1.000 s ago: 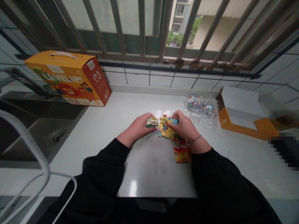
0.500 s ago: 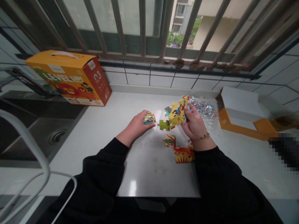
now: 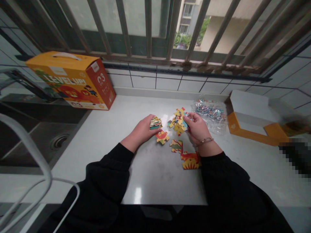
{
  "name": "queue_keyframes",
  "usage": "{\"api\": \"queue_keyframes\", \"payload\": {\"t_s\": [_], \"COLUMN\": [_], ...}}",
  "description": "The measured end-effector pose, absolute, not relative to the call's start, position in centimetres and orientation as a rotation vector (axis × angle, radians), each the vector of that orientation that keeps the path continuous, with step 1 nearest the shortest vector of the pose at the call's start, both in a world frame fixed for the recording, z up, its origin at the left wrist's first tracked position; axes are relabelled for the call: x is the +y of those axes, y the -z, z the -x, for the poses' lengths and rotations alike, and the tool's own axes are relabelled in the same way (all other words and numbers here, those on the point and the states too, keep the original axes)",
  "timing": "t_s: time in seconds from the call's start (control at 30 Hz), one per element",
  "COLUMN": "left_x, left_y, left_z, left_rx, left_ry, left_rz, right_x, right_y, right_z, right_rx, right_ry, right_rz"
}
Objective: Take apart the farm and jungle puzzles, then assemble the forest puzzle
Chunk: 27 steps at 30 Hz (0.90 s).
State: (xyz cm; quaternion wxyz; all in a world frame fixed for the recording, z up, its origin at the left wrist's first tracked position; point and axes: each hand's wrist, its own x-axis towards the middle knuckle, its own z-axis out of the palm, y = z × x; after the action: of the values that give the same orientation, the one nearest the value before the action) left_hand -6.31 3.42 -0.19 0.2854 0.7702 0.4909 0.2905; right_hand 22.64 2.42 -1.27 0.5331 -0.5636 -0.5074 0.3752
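My left hand (image 3: 145,130) is closed round a stack of jigsaw puzzle pieces (image 3: 155,123), their edges facing right. A red and yellow puzzle piece (image 3: 162,136) is just below its fingertips; whether the fingers touch it I cannot tell. My right hand (image 3: 198,128) pinches several yellow puzzle pieces (image 3: 179,120) fanned out to its left, above the counter. On the counter below lie a green and yellow piece (image 3: 176,146) and a joined orange and yellow section (image 3: 190,160), partly covered at its right by my right sleeve.
Behind my right hand is a clear plastic bag of small pieces (image 3: 210,111). An open orange and white box (image 3: 252,129) stands to its right. At the left are an orange carton (image 3: 73,82), a sink (image 3: 26,142) and a white tubular frame (image 3: 31,145).
My right hand has moved left and slightly down, with its pieces turned and bunched. A red and yellow piece now shows by my left hand; the olive piece near the middle no longer shows separately.
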Motion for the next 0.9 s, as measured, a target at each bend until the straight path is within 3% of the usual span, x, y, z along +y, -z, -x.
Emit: {"api": "queue_keyframes", "payload": {"t_s": [0.3, 0.57, 0.9], "left_x": [3.4, 3.4, 3.4], "left_y": [0.0, 0.2, 0.5], "left_z": [6.3, 6.3, 6.3], "left_rx": [1.312, 1.27, 1.201], "left_ry": [-0.764, -0.78, -0.735], "left_rz": [-2.069, -1.986, -1.925], "right_x": [2.1, 1.3, 0.5], "right_y": [0.8, 0.2, 0.5], "right_z": [-22.3, -21.5, -19.4], "right_rx": [-0.869, -1.244, -1.862], "right_ry": [-1.186, -1.246, -0.781], "right_rz": [1.213, 1.18, 1.225]}}
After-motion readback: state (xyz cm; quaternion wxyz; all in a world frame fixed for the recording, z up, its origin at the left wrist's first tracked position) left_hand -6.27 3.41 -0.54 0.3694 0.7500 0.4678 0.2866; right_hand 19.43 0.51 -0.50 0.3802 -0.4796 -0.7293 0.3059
